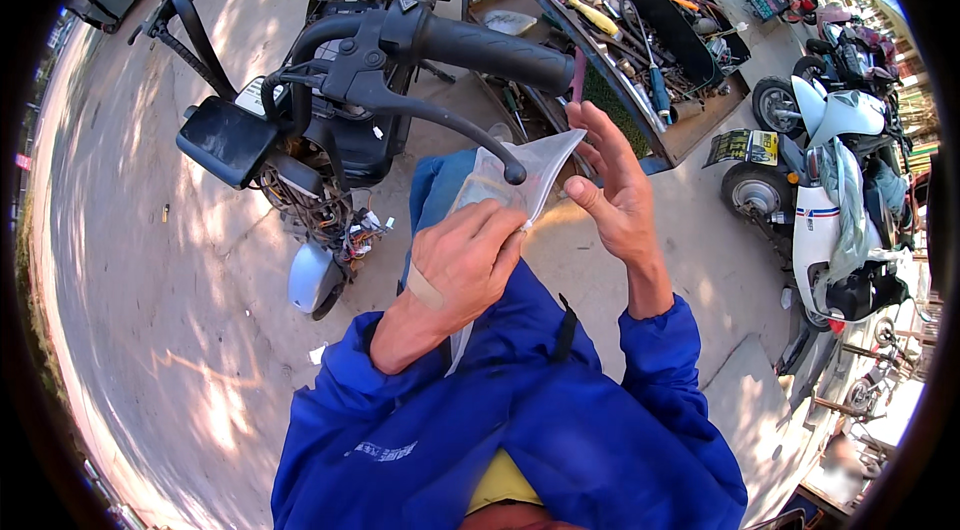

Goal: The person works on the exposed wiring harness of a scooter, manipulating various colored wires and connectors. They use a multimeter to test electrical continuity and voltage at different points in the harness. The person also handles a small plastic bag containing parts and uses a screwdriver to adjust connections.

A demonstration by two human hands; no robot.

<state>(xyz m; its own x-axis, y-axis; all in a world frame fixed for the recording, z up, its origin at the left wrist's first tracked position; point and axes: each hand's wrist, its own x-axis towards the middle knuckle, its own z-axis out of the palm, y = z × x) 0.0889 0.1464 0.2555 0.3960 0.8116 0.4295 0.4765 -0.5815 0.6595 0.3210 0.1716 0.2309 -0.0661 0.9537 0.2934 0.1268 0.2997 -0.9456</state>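
My left hand point(462, 255), with a tan strip of plaster near its wrist, is closed on the edge of a clear plastic bag point(548, 162). The bag hangs in front of my body, its white-rimmed edge slanting up to the right. I cannot make out what lies inside it. Beside that edge my right hand point(618, 188) is raised, its thumb and fingers apart and nothing gripped. Whether its fingertips touch the bag's upper corner is unclear. Over the bag reaches the ball-ended brake lever point(450, 120) of a scooter handlebar with a black rubber grip point(495, 52).
The partly stripped scooter point(370, 155) stands ahead to the left, with a bundle of loose wires point(325, 215). A metal tool cart point(700, 125) full of screwdrivers, pliers and spanners is close on the right. Farther right several scooters point(815, 220) are parked on the pavement.
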